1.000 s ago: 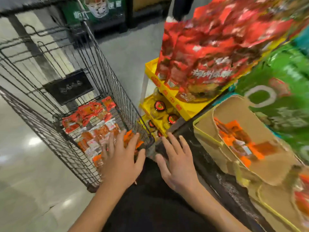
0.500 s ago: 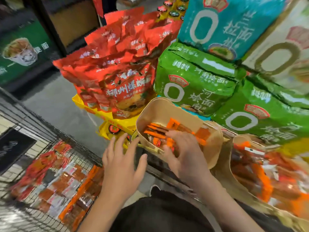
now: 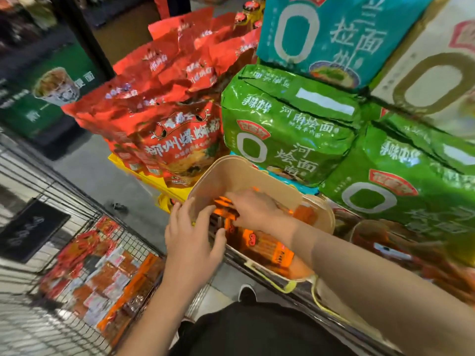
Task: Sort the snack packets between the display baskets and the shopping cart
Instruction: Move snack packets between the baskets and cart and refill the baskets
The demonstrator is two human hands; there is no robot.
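Observation:
A beige display basket sits at the shelf edge with orange snack packets inside. My right hand reaches into it from the right, fingers curled over a few orange packets near the left wall; the picture is blurred there. My left hand is at the basket's left rim, fingers spread and holding nothing. To the lower left stands the wire shopping cart, its floor covered with red and orange snack packets.
A second basket of packets stands to the right. Large red bags and green noodle packs are stacked behind the baskets, with a teal pack above. A yellow shelf lies between cart and basket.
My view has swung from the cart to the shelf. My right hand went into the beige basket and onto the orange packets. My left hand rose from the cart to the basket's rim.

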